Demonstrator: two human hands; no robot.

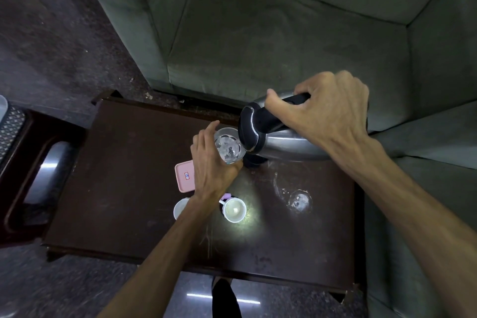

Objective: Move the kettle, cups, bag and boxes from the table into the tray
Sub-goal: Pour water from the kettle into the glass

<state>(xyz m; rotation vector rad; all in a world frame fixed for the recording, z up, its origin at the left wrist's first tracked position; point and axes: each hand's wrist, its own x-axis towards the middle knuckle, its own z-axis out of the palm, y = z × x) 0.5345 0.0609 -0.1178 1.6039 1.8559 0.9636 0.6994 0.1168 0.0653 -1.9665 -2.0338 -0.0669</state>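
A: Pouring seems to be under way: the kettle [281, 137] is tilted by the right hand [325, 113], closed round its handle, over a glass [228, 146] wrapped by the left hand [211, 165].

B: Nothing looks stowed yet. The kettle must be righted; the white cup [234, 210] and pink box [184, 179] lie on the desk [116, 175] below.

On the table [129, 188]: 1 kettle [284, 142], 1 pink box [184, 175], 2 white cups [234, 210], 2 glasses [229, 147].
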